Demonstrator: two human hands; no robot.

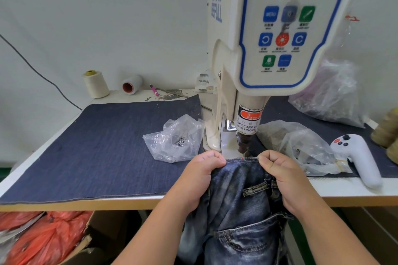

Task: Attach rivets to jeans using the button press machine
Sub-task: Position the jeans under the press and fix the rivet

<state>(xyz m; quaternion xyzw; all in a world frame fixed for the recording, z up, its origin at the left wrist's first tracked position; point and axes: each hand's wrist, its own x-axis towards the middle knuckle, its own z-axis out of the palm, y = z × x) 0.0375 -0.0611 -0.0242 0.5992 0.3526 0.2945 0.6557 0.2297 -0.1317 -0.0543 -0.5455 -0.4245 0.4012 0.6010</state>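
Directly below the cream button press machine [247, 54], both hands, left hand [201, 171] and right hand [280, 170], pinch the faded blue denim jeans [241, 200] by the waistband edge; bare dark cloth lies left.

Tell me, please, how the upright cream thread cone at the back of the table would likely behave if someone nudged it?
The thread cone stands on its wide base and tapers upward, so it would probably slide rather than tip. If knocked over, it would likely roll in a curve, like the spool lying on its side nearby.

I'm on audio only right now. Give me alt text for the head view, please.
Both hands, left hand and right hand, pinch the jeans by the waistband edge and hold it under the ram of the button press machine. Clear plastic bags lie either side on the denim table cover.
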